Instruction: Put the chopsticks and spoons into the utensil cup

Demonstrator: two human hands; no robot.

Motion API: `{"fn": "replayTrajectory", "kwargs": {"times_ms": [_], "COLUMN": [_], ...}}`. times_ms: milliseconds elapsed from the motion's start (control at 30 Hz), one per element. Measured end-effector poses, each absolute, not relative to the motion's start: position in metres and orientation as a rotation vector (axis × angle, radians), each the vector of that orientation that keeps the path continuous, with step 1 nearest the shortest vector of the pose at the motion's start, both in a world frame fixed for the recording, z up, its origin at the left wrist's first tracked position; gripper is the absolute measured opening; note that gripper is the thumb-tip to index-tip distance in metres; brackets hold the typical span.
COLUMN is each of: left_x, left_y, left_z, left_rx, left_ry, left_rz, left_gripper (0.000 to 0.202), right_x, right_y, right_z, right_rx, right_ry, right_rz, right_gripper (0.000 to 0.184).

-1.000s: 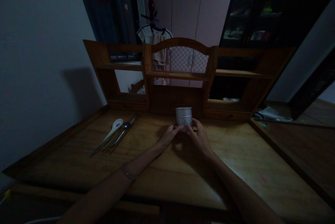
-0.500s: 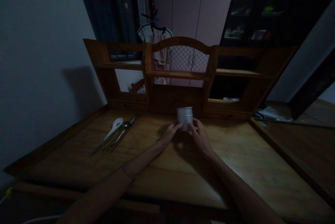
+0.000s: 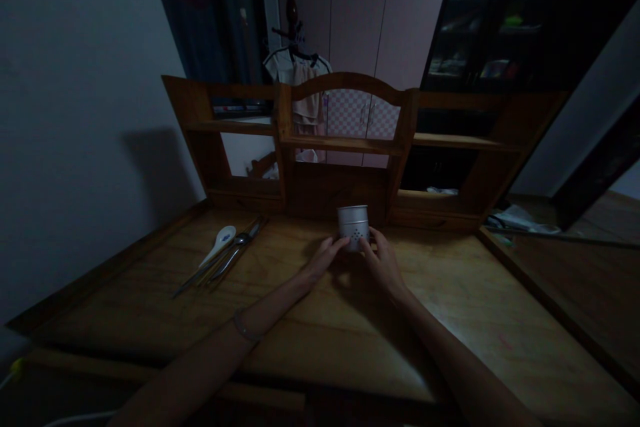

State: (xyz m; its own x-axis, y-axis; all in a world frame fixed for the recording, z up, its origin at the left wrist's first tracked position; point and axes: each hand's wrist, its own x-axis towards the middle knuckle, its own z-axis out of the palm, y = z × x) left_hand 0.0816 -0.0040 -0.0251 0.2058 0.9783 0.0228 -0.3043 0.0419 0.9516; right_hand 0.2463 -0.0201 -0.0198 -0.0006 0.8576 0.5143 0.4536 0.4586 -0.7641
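A silver metal utensil holder, a cylinder with a pattern of small holes low on its side, is between my two hands near the back of the wooden desk. My left hand grips its lower left side, thumb on the front. From the right, my right hand grips its lower right side, also with the thumb in front. The other fingers are partly hidden behind it. To the left lie a white spoon with a blue mark, a metal spoon and several chopsticks.
A wooden shelf unit rises along the desk's back edge. At left is a pale wall. Clothes on a hanger and a pink wardrobe stand behind the shelves. A raised wooden edge borders the desk's right side.
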Motion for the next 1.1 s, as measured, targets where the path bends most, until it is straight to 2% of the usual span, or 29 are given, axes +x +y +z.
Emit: {"fn": "replayTrajectory", "kwargs": {"times_ms": [300,1100], "left_x": [0.082,0.083], "left_y": [-0.005,-0.009], "left_z": [-0.024,-0.022], "left_rx": [0.981,0.985], "left_ry": [0.807,0.797], "left_rz": [1.205,1.18], "left_gripper": [0.037,0.043], "right_x": [0.246,0.242], "right_y": [-0.021,-0.031], "right_z": [-0.02,-0.009], "right_rx": [-1.176,-1.087], "right_ry": [-1.664,-1.676], "right_rz": [0.478,0.568], "right_gripper": [0.051,0.051]}}
